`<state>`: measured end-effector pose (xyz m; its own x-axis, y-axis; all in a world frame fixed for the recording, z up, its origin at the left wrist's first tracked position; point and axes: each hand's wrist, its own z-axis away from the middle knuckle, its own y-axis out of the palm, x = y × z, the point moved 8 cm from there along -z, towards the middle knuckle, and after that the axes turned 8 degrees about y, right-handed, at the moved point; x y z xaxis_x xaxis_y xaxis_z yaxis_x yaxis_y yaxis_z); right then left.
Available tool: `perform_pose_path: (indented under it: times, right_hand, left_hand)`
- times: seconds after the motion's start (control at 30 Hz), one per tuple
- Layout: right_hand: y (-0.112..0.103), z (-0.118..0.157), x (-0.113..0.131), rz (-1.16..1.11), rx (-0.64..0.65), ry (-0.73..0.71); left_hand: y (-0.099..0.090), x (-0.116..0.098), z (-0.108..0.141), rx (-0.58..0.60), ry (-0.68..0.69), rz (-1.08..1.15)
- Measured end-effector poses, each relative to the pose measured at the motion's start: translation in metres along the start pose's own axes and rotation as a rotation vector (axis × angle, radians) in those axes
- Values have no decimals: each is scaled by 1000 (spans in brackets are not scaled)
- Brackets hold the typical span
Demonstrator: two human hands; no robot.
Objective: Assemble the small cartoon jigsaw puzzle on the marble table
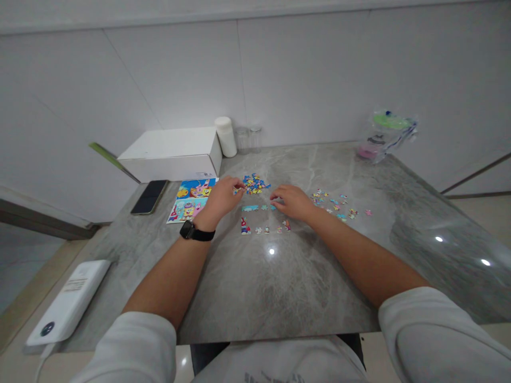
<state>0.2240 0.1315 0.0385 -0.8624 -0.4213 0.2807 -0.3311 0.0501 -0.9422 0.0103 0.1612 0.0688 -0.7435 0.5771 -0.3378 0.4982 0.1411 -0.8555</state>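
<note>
My left hand (227, 194), with a black watch (187, 230) on the wrist, has its fingers curled and pinched together beside a pile of blue and yellow jigsaw puzzle pieces (255, 183). A small piece shows at its fingertips. My right hand (290, 201) is bent over the right end of a row of light blue pieces (250, 208), thumb and forefinger slightly apart, with nothing visible between them. Nearer to me lies a second row, with joined red and blue pieces (245, 226) at its left end. The picture sheet (184, 205) lies partly behind my left hand.
More loose pieces (352, 213) are scattered right of my right hand. A phone (149, 197), a white box (171, 151), a white bottle (225, 137) and two glasses (254, 139) stand or lie toward the back. A plastic bag (385, 135) is far right, a power bank (69, 300) near left.
</note>
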Motion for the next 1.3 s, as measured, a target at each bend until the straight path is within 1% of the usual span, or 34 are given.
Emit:
perform_pose_path:
  times: [0.1,0.17,0.27,0.4,0.5,0.6,0.8,1.0,1.1,1.3]
  right_hand:
    - [5,1,5,22,-2,-7]
    - [9,2,9,26,5,-14]
    - [14,3,18,41,24,-35]
    - [20,1,32,84,67,-59]
    - [23,-2,37,100,92,-36]
    - [24,-4,40,93,88,-16]
    - [26,-5,40,44,22,-14]
    - [25,-5,37,19,-12,-9]
    - [25,-6,36,25,-7,-14]
    - [26,-5,38,77,19,-78]
  left_hand:
    - [2,3,3,68,13,-143]
    - [8,4,5,129,8,-178]
    - [21,0,6,210,21,-152]
    - [37,-5,7,268,45,-103]
    - [44,-9,8,276,73,-75]
    - [46,-11,8,275,95,-55]
    - [50,-14,8,264,136,-21]
    - [57,-11,10,285,142,-17]
    - [58,-11,10,291,138,-15]
    - [54,-14,10,300,130,-14]
